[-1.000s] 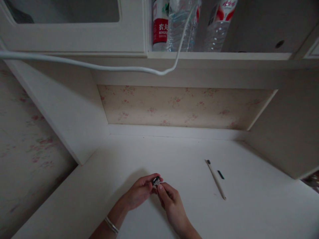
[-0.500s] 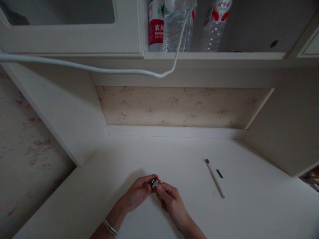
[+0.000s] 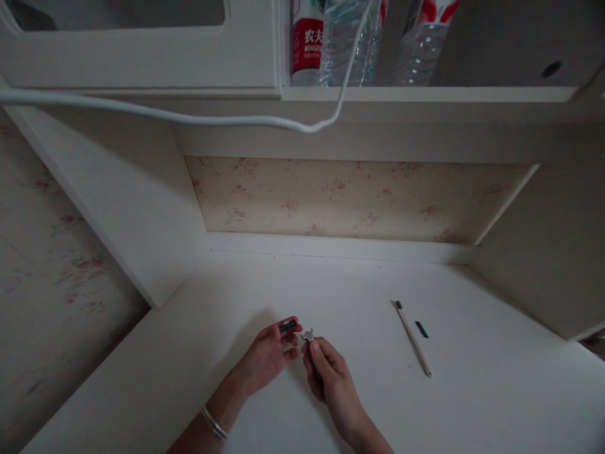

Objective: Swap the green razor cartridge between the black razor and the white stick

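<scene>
Near the front of the white desktop (image 3: 293,284), my left hand (image 3: 267,356) holds a small black rectangular piece (image 3: 287,325) with a light marking, pinched at its fingertips. Its lower fingers are loosely curled. Just to the right, my right hand (image 3: 331,378) is closed on a small tool with a silver metal head (image 3: 307,335). The metal head sticks up above the thumb, and a dark handle shows partly under the fingers. A narrow gap separates the black piece from the metal head. The exact kind of either item is too small to make out.
A slim off-white stick (image 3: 414,340) with a dark end lies to the right, beside a short black strip (image 3: 421,329) with a green edge. Overhead, a white cable (image 3: 265,121) hangs before a shelf (image 3: 425,94) holding plastic bottles (image 3: 347,47). Side panels flank the desktop.
The hands have come slightly apart. The black piece in my left hand now stands clear of the metal head in my right. The view has shifted a little.
</scene>
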Demonstrator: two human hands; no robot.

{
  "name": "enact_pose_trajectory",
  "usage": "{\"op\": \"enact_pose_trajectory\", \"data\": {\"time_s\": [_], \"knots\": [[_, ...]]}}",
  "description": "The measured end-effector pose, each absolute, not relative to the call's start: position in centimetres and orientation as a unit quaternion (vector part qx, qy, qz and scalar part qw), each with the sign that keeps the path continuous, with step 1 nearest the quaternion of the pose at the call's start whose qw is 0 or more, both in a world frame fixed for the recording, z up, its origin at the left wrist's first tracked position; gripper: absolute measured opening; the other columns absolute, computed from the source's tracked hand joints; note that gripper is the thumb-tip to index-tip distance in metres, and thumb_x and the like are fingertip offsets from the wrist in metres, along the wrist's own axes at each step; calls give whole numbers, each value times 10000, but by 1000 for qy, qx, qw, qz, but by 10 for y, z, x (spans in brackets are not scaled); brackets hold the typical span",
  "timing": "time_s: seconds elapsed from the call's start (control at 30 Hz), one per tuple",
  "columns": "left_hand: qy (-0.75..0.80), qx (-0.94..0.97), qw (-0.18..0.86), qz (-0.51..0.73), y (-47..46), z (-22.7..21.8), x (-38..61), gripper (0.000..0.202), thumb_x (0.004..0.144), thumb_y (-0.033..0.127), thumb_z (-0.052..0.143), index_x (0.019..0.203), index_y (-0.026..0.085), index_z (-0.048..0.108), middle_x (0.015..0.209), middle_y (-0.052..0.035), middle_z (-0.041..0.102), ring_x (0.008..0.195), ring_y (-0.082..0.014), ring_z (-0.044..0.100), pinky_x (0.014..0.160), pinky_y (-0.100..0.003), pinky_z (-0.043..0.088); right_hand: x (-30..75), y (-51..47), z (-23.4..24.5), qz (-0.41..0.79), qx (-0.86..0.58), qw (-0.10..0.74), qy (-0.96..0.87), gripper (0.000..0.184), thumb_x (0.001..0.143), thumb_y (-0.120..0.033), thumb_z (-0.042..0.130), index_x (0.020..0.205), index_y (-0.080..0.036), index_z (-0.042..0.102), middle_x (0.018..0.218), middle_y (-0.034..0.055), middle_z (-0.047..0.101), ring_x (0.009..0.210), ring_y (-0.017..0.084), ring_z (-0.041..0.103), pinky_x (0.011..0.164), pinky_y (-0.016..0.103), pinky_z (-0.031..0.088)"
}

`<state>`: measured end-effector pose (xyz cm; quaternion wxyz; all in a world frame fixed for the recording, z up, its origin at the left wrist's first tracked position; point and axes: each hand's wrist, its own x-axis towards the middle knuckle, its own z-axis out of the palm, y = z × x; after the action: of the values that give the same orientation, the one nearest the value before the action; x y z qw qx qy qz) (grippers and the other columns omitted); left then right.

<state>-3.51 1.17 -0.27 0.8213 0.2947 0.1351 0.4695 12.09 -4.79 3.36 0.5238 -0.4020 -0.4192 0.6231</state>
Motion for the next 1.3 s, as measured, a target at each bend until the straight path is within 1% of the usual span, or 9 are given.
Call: {"op": "enact_pose_trajectory", "data": {"time_s": [0.13, 0.27, 0.4, 0.5, 0.7, 0.8, 0.93, 1.17, 1.3], "knots": [[110, 261, 841, 461, 9, -1, -35, 320, 892, 313, 638, 1174, 163, 631, 1136, -87, 646, 946, -160, 572, 899, -332, 454, 119, -49, 32, 636, -372, 536, -412, 468, 868, -629, 581, 766, -177, 512, 568, -61, 360, 432, 68, 240, 377, 192, 156], [97, 264, 847, 451, 7, 1, -34, 321, 900, 312, 626, 1181, 156, 626, 1145, -93, 644, 953, -166, 580, 890, -331, 456, 117, -50, 25, 637, -349, 539, -426, 431, 915, -576, 547, 775, -169, 529, 548, -60, 383, 415, 67, 244, 374, 193, 176], [116, 284, 840, 447, 8, 1, -32, 345, 870, 317, 667, 1177, 165, 630, 1159, -104, 639, 989, -182, 589, 853, -308, 467, 115, -50, 21, 644, -368, 520, -424, 456, 903, -605, 544, 791, -164, 533, 524, -64, 387, 391, 62, 243, 357, 185, 166], [127, 291, 837, 447, 8, 1, -30, 341, 867, 307, 671, 1179, 174, 630, 1164, -102, 637, 990, -179, 592, 841, -304, 470, 114, -50, 19, 654, -376, 514, -408, 475, 879, -632, 557, 771, -172, 507, 508, -70, 381, 367, 54, 225, 340, 181, 142], [141, 304, 832, 443, 7, 2, -29, 363, 828, 328, 713, 1147, 165, 651, 1124, -109, 654, 965, -197, 599, 827, -321, 469, 115, -48, 19, 679, -388, 515, -351, 491, 785, -635, 669, 781, -170, 511, 569, -67, 373, 418, 48, 224, 368, 155, 129], [147, 306, 831, 441, 7, 2, -28, 361, 799, 344, 741, 1098, 152, 676, 1079, -106, 666, 938, -196, 605, 814, -315, 471, 115, -48, 17, 679, -385, 507, -365, 485, 809, -625, 650, 749, -171, 489, 546, -70, 362, 408, 48, 216, 369, 163, 120], [153, 313, 822, 450, 6, 2, -27, 359, 770, 326, 771, 1074, 158, 682, 1037, -86, 661, 890, -169, 598, 757, -274, 473, 115, -48, 15, 679, -377, 498, -386, 474, 841, -621, 616, 754, -171, 493, 524, -74, 356, 391, 48, 210, 366, 174, 117], [168, 324, 807, 464, 7, 4, -25, 396, 734, 338, 801, 1071, 174, 673, 1016, -75, 617, 877, -158, 563, 771, -281, 460, 116, -47, 19, 658, -401, 495, -401, 508, 821, -662, 607, 795, -158, 545, 530, -66, 374, 389, 49, 218, 359, 180, 118], [184, 320, 800, 473, 6, 5, -23, 396, 723, 370, 804, 1046, 178, 679, 993, -67, 604, 847, -151, 552, 753, -274, 449, 115, -47, 20, 652, -407, 490, -411, 521, 814, -679, 603, 760, -168, 512, 517, -73, 348, 392, 50, 198, 358, 185, 110]]}}
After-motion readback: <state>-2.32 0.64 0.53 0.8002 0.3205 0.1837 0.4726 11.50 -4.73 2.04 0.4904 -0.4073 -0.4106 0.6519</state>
